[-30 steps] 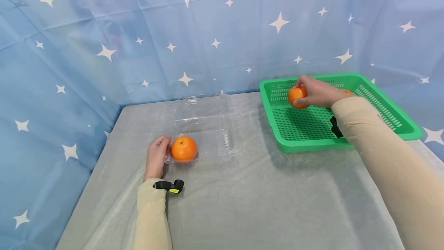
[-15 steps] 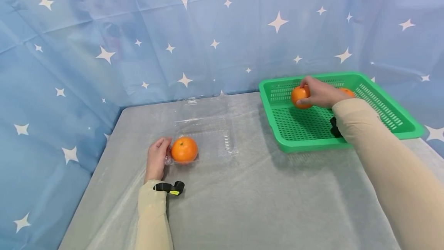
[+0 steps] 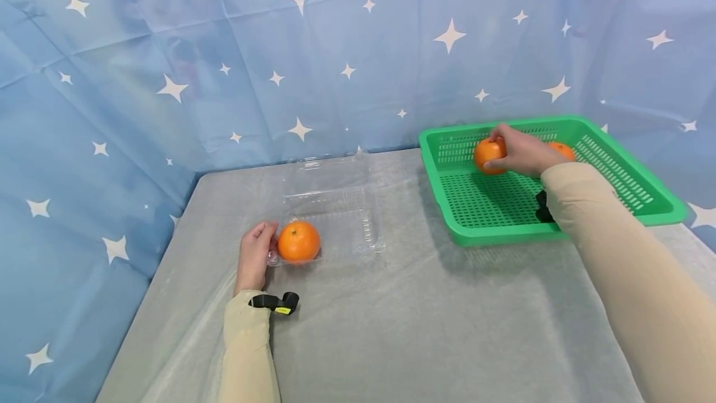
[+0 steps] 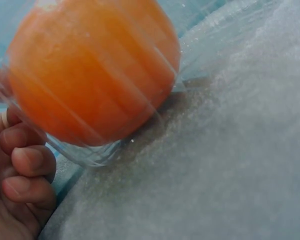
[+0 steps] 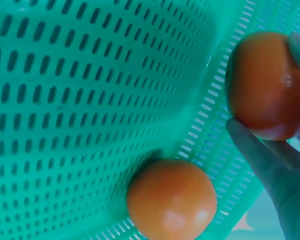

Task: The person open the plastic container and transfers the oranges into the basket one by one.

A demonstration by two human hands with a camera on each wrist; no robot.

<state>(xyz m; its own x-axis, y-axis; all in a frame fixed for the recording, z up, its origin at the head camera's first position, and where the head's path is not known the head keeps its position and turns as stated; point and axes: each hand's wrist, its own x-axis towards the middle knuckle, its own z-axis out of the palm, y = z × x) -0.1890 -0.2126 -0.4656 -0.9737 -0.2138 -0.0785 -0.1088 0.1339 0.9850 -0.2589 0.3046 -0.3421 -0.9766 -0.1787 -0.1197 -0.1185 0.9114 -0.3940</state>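
At the left, my left hand [image 3: 255, 256] pinches the edge of a clear plastic clamshell box [image 3: 345, 219] that lies with its lid folded back. One orange [image 3: 299, 241] sits in the box's near left corner, beside my fingers; the left wrist view shows this orange [image 4: 95, 70] through the clear wall. Over at the right, my right hand [image 3: 523, 151] grips a second orange [image 3: 490, 155] inside the green basket [image 3: 467, 235]. Another orange [image 3: 562, 150] is partly hidden behind that hand; in the right wrist view this orange [image 5: 172, 200] rests against the basket wall, apart from the held orange [image 5: 267, 85].
A grey cloth covers the table [image 3: 403, 328]. Behind and to the left hangs a blue curtain [image 3: 358, 48] with white stars, close to the back rims of box and basket. Black wrist cameras [image 3: 274, 303] sit on both sleeves.
The right hand has shifted slightly to the right within the basket, carrying the orange with it. My left hand and the clear box have stayed in place.
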